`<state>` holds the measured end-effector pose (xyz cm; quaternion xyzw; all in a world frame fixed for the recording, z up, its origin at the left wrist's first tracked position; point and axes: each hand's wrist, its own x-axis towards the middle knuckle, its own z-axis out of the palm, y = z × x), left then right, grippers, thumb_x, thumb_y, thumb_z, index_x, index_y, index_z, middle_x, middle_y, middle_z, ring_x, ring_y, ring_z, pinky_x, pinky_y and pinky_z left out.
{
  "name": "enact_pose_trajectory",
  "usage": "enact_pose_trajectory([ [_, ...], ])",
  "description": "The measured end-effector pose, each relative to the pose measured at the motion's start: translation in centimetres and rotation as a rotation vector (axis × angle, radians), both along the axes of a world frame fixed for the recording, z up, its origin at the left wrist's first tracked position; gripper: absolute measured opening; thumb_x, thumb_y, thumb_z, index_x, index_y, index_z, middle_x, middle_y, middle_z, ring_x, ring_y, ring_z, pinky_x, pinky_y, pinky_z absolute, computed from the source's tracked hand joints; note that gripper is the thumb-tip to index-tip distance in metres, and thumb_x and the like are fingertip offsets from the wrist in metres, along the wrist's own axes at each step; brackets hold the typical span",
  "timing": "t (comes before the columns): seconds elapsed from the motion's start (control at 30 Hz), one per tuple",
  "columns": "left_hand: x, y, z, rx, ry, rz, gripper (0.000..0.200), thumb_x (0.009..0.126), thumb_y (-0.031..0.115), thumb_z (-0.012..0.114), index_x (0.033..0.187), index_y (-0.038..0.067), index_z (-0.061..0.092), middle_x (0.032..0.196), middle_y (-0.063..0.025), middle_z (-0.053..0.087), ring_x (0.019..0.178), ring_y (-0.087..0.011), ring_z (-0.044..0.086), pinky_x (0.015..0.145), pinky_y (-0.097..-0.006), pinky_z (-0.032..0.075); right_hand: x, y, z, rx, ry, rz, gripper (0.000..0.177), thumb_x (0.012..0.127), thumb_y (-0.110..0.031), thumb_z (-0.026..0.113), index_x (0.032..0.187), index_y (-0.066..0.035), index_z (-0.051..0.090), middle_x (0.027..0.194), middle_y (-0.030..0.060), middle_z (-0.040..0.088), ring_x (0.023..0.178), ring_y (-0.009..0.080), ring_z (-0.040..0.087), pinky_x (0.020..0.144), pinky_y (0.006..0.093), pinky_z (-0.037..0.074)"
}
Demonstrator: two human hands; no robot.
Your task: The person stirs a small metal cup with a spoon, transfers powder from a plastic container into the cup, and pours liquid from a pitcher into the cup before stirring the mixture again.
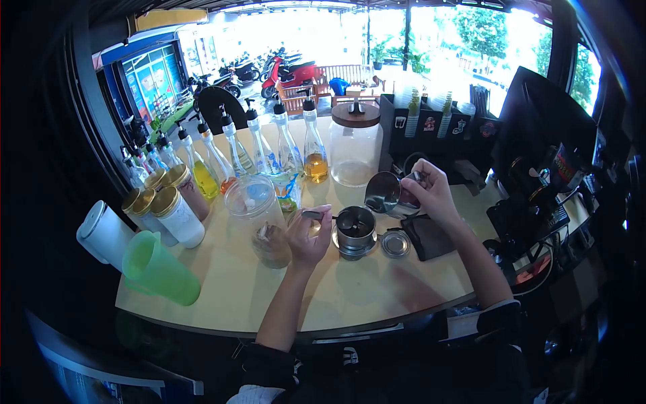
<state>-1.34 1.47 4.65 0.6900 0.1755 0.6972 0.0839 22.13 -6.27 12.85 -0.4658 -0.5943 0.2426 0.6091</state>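
My left hand [309,241] is closed around the handle of a small spoon [313,215], whose far end is over a metal coffee drip filter [356,237]. Dark contents show inside the filter, which sits on top of a cup. My right hand [429,192] grips a shiny metal pitcher [385,191] by its handle. The pitcher is tilted, its mouth facing the filter from the upper right. A round metal lid [395,244] lies just right of the filter, beside a folded dark cloth [434,239]. Close to my left hand stands a clear plastic jar [250,202].
Pump bottles [316,151] of syrup line the back of the table [235,296]. A glass jar with a wooden lid [354,151] stands behind the filter. Gold-lidded jars [178,219] and a green pitcher [161,266] are at left. A black cup holder [431,135] is at back right.
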Motion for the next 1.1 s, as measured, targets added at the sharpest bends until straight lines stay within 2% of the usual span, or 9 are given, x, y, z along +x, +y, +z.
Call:
enact_pose_trajectory([
  [0.1, 0.0, 0.1, 0.0, -0.01, -0.005, -0.006, 0.011, 0.079, 0.001, 0.069, 0.09, 0.002, 0.067, 0.075, -0.0071, 0.066, 0.064, -0.0164, 0.061, 0.059, -0.0291, 0.046, -0.2, 0.2, 1.1, 0.004, -0.173, -0.018, 0.024, 0.085, -0.004, 0.065, 0.075, -0.007, 0.043, 0.067, -0.0084, 0.039, 0.06, -0.0029, 0.035, 0.051, 0.0163, 0.031],
  [0.23, -0.1, 0.1, 0.1, 0.0, -0.009, 0.006, 0.011, 0.079, 0.002, 0.07, 0.09, 0.002, 0.067, 0.075, -0.0071, 0.066, 0.064, -0.0163, 0.061, 0.06, -0.0293, 0.047, -0.9, 0.2, 2.3, -0.052, -0.242, -0.009, 0.024, 0.084, -0.004, 0.065, 0.076, -0.006, 0.043, 0.066, -0.008, 0.041, 0.061, -0.0028, 0.036, 0.052, 0.0173, 0.031],
  [0.33, -0.1, 0.2, 0.1, -0.003, 0.005, 0.005, 0.011, 0.079, 0.002, 0.069, 0.09, 0.002, 0.067, 0.075, -0.0068, 0.066, 0.064, -0.0165, 0.061, 0.06, -0.0294, 0.047, -1.3, 0.4, 2.6, -0.074, -0.242, 0.006, 0.023, 0.083, -0.006, 0.067, 0.076, -0.007, 0.044, 0.067, -0.0083, 0.038, 0.059, -0.0025, 0.032, 0.051, 0.0171, 0.027],
  [0.4, -0.1, 0.2, 0.0, -0.005, 0.014, 0.001, 0.011, 0.079, 0.002, 0.069, 0.09, 0.002, 0.067, 0.074, -0.0065, 0.066, 0.063, -0.0166, 0.061, 0.06, -0.0294, 0.047, -1.4, 0.3, 3.1, -0.084, -0.406, -0.02, 0.019, 0.083, -0.005, 0.065, 0.08, -0.001, 0.046, 0.067, -0.0042, 0.048, 0.065, -0.0013, 0.042, 0.052, 0.0187, 0.034],
  [0.63, -0.1, 0.1, 0.0, -0.006, 0.028, 0.017, 0.011, 0.079, 0.002, 0.069, 0.091, 0.002, 0.068, 0.073, -0.006, 0.065, 0.064, -0.0164, 0.06, 0.06, -0.0297, 0.046, -2.7, 0.2, 3.8, -0.112, -0.392, -0.001, 0.02, 0.082, -0.006, 0.066, 0.082, 0.002, 0.047, 0.069, -0.0008, 0.049, 0.065, 0.0006, 0.045, 0.054, 0.0203, 0.039],
  [0.83, 0.0, 0.0, 0.1, 0.003, 0.023, 0.014, 0.011, 0.079, 0.002, 0.069, 0.09, 0.001, 0.068, 0.075, -0.0065, 0.065, 0.064, -0.0164, 0.06, 0.06, -0.0296, 0.046, -2.8, 0.4, 3.8, -0.092, -0.494, -0.004, 0.024, 0.079, -0.008, 0.068, 0.082, 0.004, 0.047, 0.068, 0.0015, 0.047, 0.065, 0.0032, 0.045, 0.056, 0.0232, 0.042],
  [0.9, 0.0, 0.0, 0.1, 0.008, 0.029, 0.014, 0.011, 0.079, 0.002, 0.069, 0.09, 0.001, 0.068, 0.075, -0.0065, 0.065, 0.064, -0.0164, 0.06, 0.06, -0.0295, 0.046, -3.0, 0.4, 3.8, -0.006, -0.548, -0.017, 0.024, 0.082, -0.007, 0.066, 0.075, -0.003, 0.043, 0.062, -0.0055, 0.04, 0.061, -0.0003, 0.038, 0.049, 0.0201, 0.03],
  [0.93, 0.0, 0.1, 0.0, 0.016, 0.027, 0.007, 0.011, 0.079, 0.002, 0.069, 0.09, 0.001, 0.068, 0.075, -0.0065, 0.065, 0.063, -0.0164, 0.06, 0.06, -0.0294, 0.046, -3.0, 0.5, 3.7, -0.008, -0.545, -0.018, 0.024, 0.082, -0.007, 0.066, 0.075, -0.003, 0.043, 0.062, -0.0055, 0.04, 0.061, -0.0003, 0.038, 0.049, 0.0201, 0.03],
  [1.1, 0.1, 0.1, 0.1, 0.026, 0.017, -0.003, 0.011, 0.079, 0.001, 0.07, 0.09, 0.002, 0.068, 0.074, -0.0063, 0.065, 0.063, -0.016, 0.06, 0.059, -0.0289, 0.045, -3.0, 0.6, 3.7, -0.035, -0.546, 0.031, 0.021, 0.084, -0.006, 0.064, 0.079, -0.001, 0.044, 0.065, -0.0016, 0.05, 0.064, 0.0, 0.051, 0.051, 0.0171, 0.039],
])
